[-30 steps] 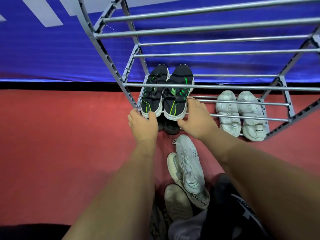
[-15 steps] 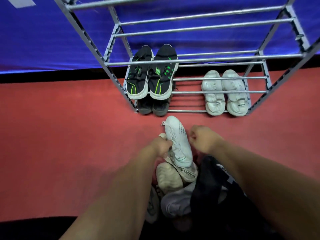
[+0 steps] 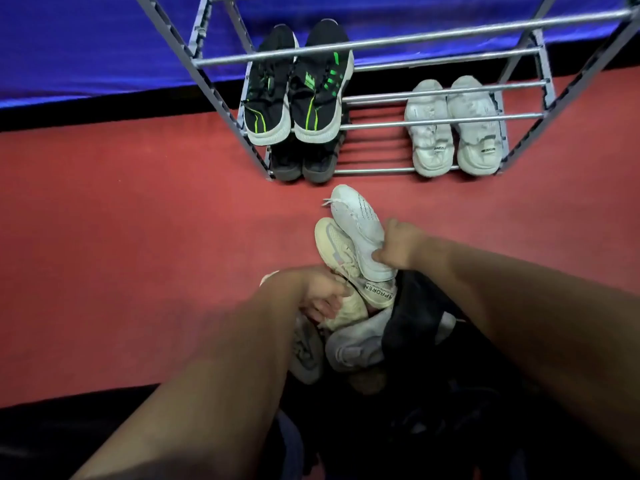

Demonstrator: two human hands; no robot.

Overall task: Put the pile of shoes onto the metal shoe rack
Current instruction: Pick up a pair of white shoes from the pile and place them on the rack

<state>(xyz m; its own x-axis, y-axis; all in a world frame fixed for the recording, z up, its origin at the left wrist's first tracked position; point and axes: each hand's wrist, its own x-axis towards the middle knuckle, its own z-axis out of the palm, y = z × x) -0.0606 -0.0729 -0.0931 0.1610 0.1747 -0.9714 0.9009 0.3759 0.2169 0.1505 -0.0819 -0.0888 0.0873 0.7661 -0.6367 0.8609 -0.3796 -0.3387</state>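
Note:
A pile of shoes [image 3: 353,344] lies on the red floor in front of me. On top lies a white knit sneaker [image 3: 356,223], and my right hand [image 3: 398,245] grips its heel end. Under it rests a cream sneaker [image 3: 337,244]. My left hand [image 3: 323,294] holds another cream shoe [image 3: 348,310] lower in the pile. The metal shoe rack [image 3: 408,124] stands behind the pile. A black and green pair [image 3: 298,88] sits on its second shelf at the left. Below that is a dark pair [image 3: 301,164], and a white chunky pair [image 3: 453,126] sits at the bottom right.
A blue wall panel [image 3: 86,39] with a black base strip runs behind the rack. Black shoes or fabric [image 3: 419,317] lie on the pile's right side, partly under my right arm. Red floor [image 3: 138,237] stretches to the left.
Both hands have left the black and green pair on the rack and come back to the pile. My right hand now grips the white knit sneaker and my left holds a cream shoe.

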